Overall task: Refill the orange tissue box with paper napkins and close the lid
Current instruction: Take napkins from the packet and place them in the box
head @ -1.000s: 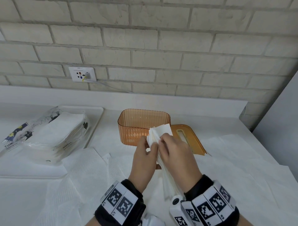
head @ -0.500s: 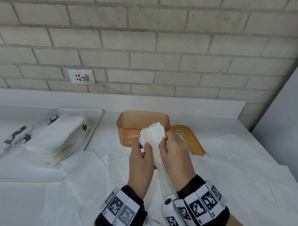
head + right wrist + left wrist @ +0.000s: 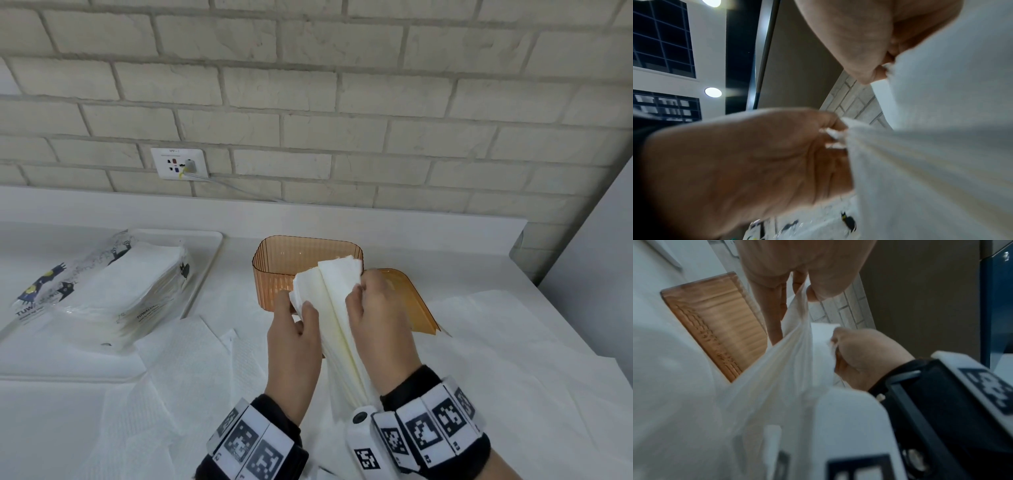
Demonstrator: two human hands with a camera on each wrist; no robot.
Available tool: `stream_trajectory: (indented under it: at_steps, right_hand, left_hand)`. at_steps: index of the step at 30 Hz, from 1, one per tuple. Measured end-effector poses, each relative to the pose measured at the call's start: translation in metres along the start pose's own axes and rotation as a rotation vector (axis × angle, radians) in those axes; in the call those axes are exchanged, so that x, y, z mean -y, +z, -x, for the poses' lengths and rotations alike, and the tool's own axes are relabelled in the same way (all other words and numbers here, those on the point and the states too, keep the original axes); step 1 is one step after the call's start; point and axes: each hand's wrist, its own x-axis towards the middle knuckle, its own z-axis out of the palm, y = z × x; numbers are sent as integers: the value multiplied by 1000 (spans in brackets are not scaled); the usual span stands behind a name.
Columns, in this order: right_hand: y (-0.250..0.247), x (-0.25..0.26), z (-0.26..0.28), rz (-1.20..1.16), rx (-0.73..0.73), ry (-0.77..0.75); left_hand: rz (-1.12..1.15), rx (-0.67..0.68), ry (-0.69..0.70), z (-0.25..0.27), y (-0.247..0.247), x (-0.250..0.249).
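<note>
The orange tissue box [image 3: 274, 270] stands open on the counter, and its orange lid [image 3: 416, 308] lies flat to its right. In front of the box both hands hold a folded stack of white paper napkins [image 3: 330, 301] upright, its top parted into two flaps. My left hand [image 3: 298, 305] pinches the left flap, and my right hand [image 3: 356, 294] pinches the right one. The left wrist view shows the napkins [image 3: 789, 361] hanging between my left hand [image 3: 797, 277] and my right hand [image 3: 865, 356], with the box [image 3: 715, 321] behind. In the right wrist view both hands grip the napkins [image 3: 941, 146].
An opened plastic pack of napkins [image 3: 120, 284] lies on a white tray [image 3: 214, 250] at the left. Loose white paper sheets [image 3: 191, 370] cover the counter under and around my hands. A brick wall with a socket [image 3: 180, 163] rises behind, and a grey panel [image 3: 599, 260] stands at the right.
The stack stays in front of the box. Its top has spread from one narrow edge into two parted flaps, and my right hand has shifted from the front to the right side.
</note>
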Motion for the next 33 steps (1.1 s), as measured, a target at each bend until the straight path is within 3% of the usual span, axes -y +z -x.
stream_trajectory:
  at_steps: [3, 11, 13, 16, 20, 25, 30, 33]
  right_hand:
    - [9, 9, 13, -32, -9, -111]
    - [7, 0, 22, -219, 300, -238]
    - [-1, -9, 18, -304, 334, -193]
    - [-10, -33, -1, -340, 238, 1]
    - [-12, -52, -22, -604, 552, 253]
    - [-9, -44, -21, -684, 534, 223]
    - [3, -51, 2, -550, 702, 240]
    - [6, -50, 2, -584, 676, 268]
  left_hand:
    - [-14, 32, 19, 0, 4, 2]
    - [120, 35, 30, -1, 3, 0]
    - [118, 34, 18, -10, -3, 3]
    - [26, 107, 105, -25, -15, 4]
    - [-33, 271, 200, -36, -19, -3]
    - [19, 314, 182, -37, -15, -4]
    - [-144, 323, 98, -37, -16, 34]
    - [-152, 265, 96, -39, -14, 35]
